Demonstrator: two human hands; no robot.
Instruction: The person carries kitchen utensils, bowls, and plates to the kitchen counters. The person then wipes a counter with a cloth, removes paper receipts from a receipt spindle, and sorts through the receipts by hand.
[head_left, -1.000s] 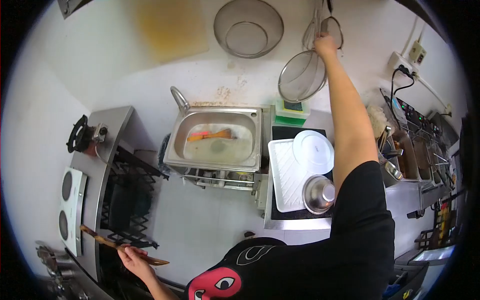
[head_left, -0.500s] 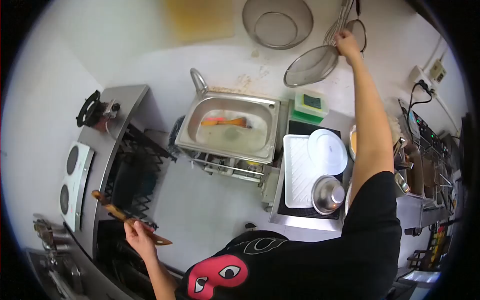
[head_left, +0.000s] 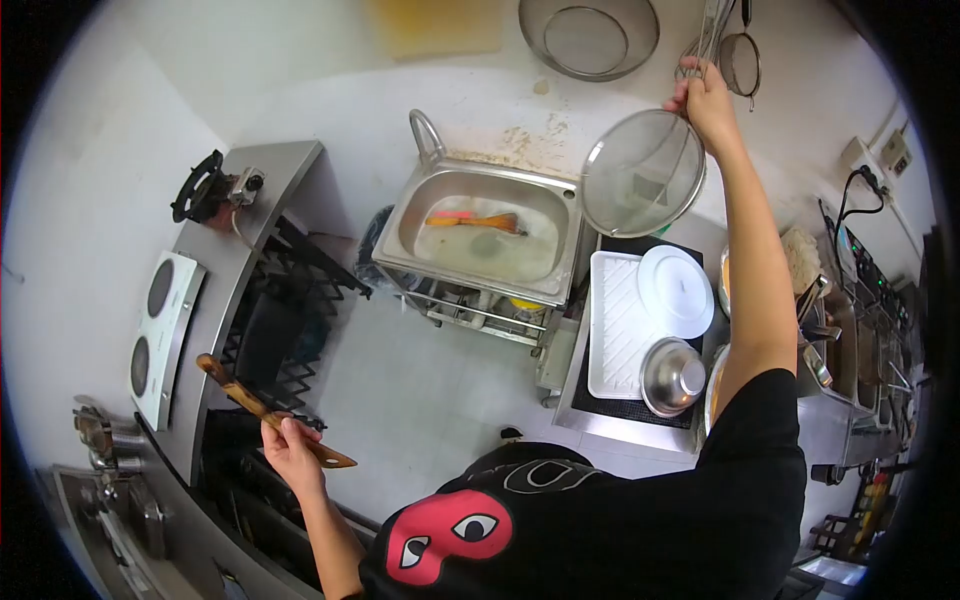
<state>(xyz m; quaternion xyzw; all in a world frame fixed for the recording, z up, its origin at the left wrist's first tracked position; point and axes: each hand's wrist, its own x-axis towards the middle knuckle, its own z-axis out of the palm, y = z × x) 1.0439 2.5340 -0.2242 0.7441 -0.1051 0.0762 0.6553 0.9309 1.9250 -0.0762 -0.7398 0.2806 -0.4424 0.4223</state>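
In the head view, my left hand is closed around a wooden spatula, whose flat tip points toward my shirt. My right hand reaches up to the wall and grips a round mesh strainer at its upper edge; the exact hold is partly hidden by the fingers. A sponge shows dimly through the mesh. Just behind the right fingers hangs a wire whisk, with a small strainer beside it. A larger mesh strainer is on the wall to the left.
A steel sink holds cloudy water and a wooden-handled brush. To its right are a white tray, a pale round lid and a metal bowl. A burner and a double hotplate line the left counter.
The strainer in my right hand has swung from a slant to face the camera more fully, hanging lower over the sponge box. My left hand still grips the spatula. The whole view has shifted.
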